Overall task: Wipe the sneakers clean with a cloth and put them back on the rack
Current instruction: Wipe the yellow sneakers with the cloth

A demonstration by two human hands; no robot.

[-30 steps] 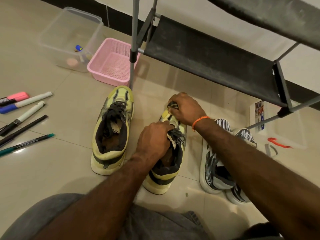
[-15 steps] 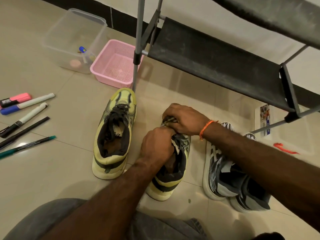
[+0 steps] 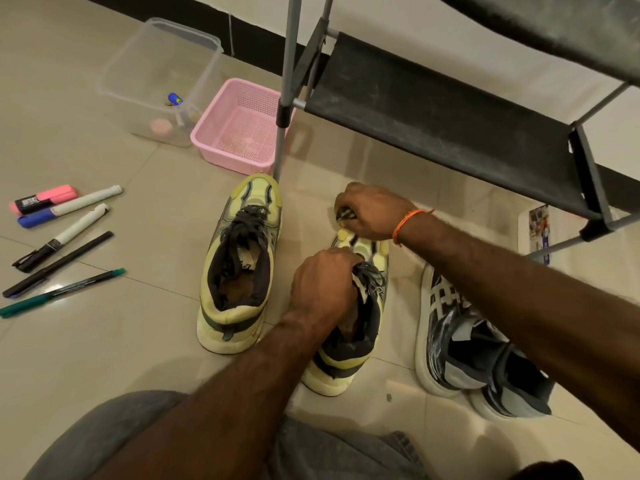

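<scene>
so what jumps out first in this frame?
Both hands work on the right yellow sneaker at centre: the left hand grips its tongue and laces, the right hand pinches a cloth at its toe. Its mate, the left yellow sneaker, stands beside it, under the black shoe rack.

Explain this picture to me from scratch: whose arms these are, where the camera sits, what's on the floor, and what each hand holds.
No machine here: a person's two bare arms, filmed by a camera on their head looking down. The left hand grips the laces and tongue of a yellow sneaker. The right hand, with an orange wrist thread, holds a small striped cloth at that sneaker's toe. A second yellow sneaker stands to the left, a dark pair to the right, all on the tiled floor. The black shoe rack stands above. Also there: pens and markers, a pink basket and a clear tub.
</scene>
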